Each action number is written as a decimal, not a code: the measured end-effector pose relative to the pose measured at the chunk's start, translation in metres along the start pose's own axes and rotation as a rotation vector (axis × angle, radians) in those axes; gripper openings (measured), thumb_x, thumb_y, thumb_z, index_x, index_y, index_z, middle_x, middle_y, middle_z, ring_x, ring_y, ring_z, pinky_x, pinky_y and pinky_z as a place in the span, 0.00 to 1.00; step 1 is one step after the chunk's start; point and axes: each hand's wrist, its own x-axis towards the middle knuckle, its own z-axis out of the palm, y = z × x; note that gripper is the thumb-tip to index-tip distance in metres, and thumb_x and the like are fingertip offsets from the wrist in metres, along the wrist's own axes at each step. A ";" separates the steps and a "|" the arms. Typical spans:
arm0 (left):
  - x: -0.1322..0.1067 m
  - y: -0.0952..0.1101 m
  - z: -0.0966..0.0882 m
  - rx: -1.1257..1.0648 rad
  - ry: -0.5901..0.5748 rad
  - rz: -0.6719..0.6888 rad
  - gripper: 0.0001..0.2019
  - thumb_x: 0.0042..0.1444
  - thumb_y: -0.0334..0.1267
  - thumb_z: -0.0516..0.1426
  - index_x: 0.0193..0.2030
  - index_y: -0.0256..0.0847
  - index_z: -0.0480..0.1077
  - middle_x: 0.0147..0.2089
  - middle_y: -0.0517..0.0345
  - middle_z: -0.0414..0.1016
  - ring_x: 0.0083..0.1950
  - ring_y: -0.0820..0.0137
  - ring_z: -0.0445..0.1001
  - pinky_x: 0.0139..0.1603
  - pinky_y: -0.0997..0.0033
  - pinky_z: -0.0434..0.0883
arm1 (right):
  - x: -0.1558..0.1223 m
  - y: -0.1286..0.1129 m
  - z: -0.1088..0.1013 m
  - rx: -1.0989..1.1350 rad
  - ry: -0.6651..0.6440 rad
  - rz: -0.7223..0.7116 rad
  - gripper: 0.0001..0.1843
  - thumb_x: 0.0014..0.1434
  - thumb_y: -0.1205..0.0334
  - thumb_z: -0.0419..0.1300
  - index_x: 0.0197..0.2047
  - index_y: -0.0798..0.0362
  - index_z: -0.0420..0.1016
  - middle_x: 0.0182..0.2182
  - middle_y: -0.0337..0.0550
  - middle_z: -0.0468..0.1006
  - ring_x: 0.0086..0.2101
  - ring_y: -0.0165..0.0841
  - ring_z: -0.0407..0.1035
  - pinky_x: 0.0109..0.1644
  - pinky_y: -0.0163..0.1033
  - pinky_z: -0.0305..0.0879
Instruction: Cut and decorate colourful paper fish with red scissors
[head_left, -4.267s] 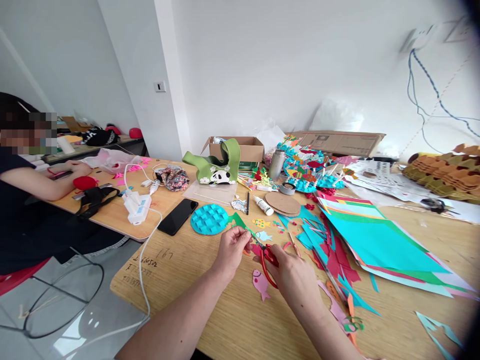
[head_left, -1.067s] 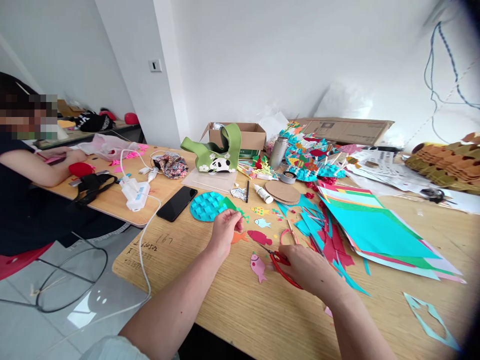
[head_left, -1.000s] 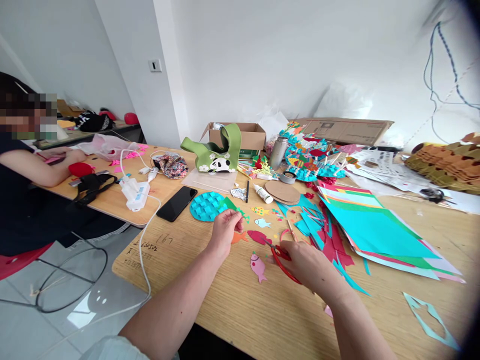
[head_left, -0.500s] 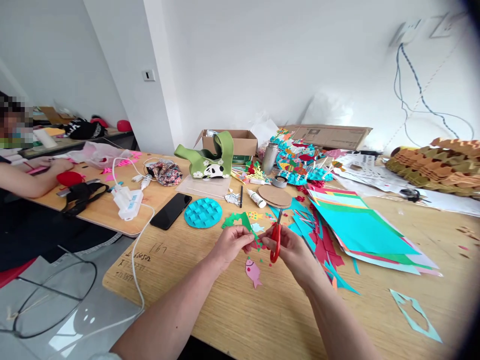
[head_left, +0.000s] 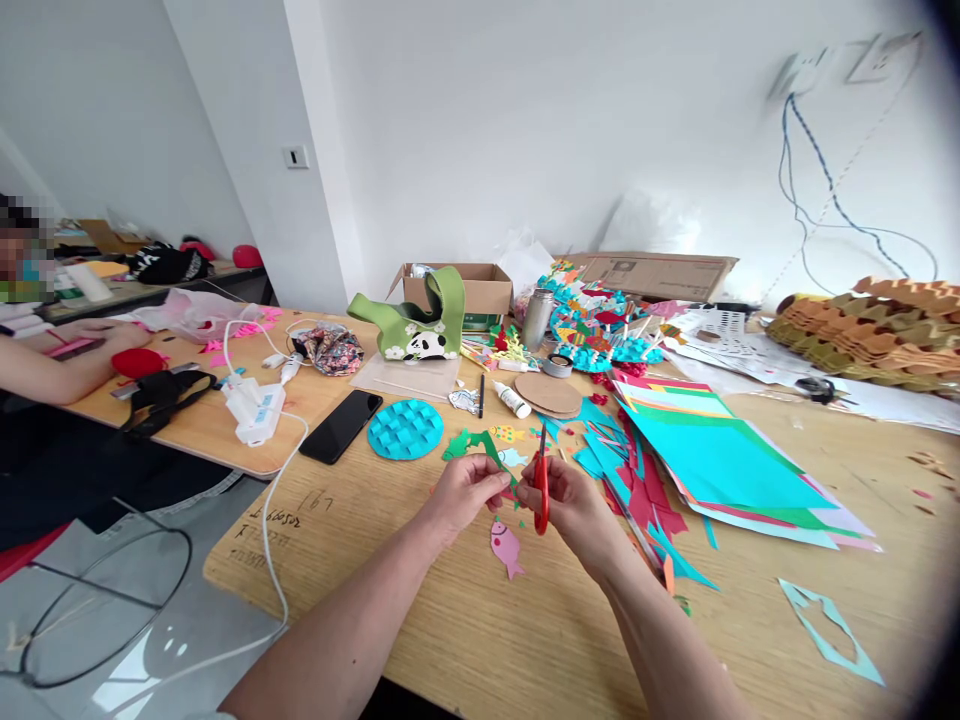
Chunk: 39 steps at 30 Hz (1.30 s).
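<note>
My left hand [head_left: 466, 492] pinches a piece of green cut paper [head_left: 474, 444] above the wooden table [head_left: 525, 640]. My right hand [head_left: 571, 505] is closed on red-handled scissors [head_left: 541, 490], held upright with the blades pointing up at the paper's right edge. The two hands almost touch. A pink paper fish [head_left: 507, 547] lies flat on the table just below them. A small blue paper fish [head_left: 514, 458] and a yellow patterned one [head_left: 508, 434] lie just beyond the hands.
A teal woven paper disc [head_left: 406, 428], a black phone [head_left: 341, 426] and a glue bottle [head_left: 512, 399] lie ahead. Stacked coloured sheets [head_left: 720, 460] and paper scraps spread to the right. A green panda bag [head_left: 421, 331] and a cardboard box [head_left: 469, 290] stand behind. Another person's arm [head_left: 52, 362] rests at the left table.
My right hand lifted the scissors off the table and brought them upright to the green paper. My left hand raised the paper slightly toward me. The view shifted a little.
</note>
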 end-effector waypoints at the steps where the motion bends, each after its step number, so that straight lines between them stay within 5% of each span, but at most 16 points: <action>1: 0.000 0.000 0.000 -0.001 0.009 0.003 0.13 0.45 0.45 0.62 0.24 0.37 0.68 0.22 0.60 0.68 0.22 0.76 0.65 0.26 0.75 0.62 | 0.000 0.000 0.000 0.002 0.004 -0.002 0.24 0.43 0.42 0.65 0.31 0.53 0.65 0.24 0.37 0.71 0.26 0.31 0.66 0.27 0.35 0.60; 22: 0.000 0.001 0.002 0.082 0.031 -0.001 0.12 0.45 0.44 0.61 0.24 0.37 0.68 0.22 0.61 0.68 0.22 0.76 0.64 0.26 0.74 0.62 | 0.006 0.010 -0.001 0.122 0.017 -0.003 0.18 0.41 0.57 0.70 0.29 0.53 0.65 0.24 0.35 0.72 0.26 0.28 0.66 0.31 0.34 0.62; 39: -0.001 0.004 0.001 0.057 0.011 -0.044 0.11 0.43 0.42 0.60 0.24 0.37 0.66 0.21 0.62 0.67 0.23 0.76 0.65 0.27 0.74 0.63 | 0.002 0.007 0.000 0.175 -0.032 0.034 0.21 0.38 0.54 0.72 0.29 0.53 0.68 0.24 0.36 0.72 0.27 0.29 0.66 0.30 0.34 0.62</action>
